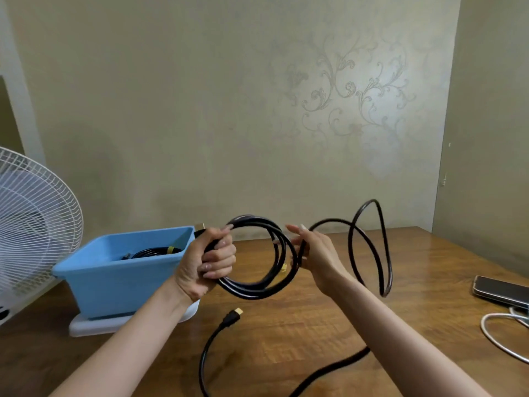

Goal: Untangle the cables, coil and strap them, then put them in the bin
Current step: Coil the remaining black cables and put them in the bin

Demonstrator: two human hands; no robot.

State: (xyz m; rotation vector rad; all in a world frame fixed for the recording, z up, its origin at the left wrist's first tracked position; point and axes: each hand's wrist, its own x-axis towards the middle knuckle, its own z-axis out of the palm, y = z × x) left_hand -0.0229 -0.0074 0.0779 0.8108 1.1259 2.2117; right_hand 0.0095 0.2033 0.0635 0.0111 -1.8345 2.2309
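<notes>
Fingers (221,263) of the left hand (204,262) are curled tight round one side of the black cable (257,293) coil, held up above the counter (329,319). The right hand (313,253) loosely grips the next strand just beside the coil, with its upper fingers fairly straight. From there a big loose loop hangs in the air on the right, and the rest trails down to the counter, ending in a gold-tipped plug (234,314) lying flat. Left of the hands is the blue bin (114,282), with a strapped cable (154,251) already inside. A fan (34,224) is far left and a phone (501,290) far right.

Left hand (210,259) clenched, right (312,250) apparently pinching.
</notes>
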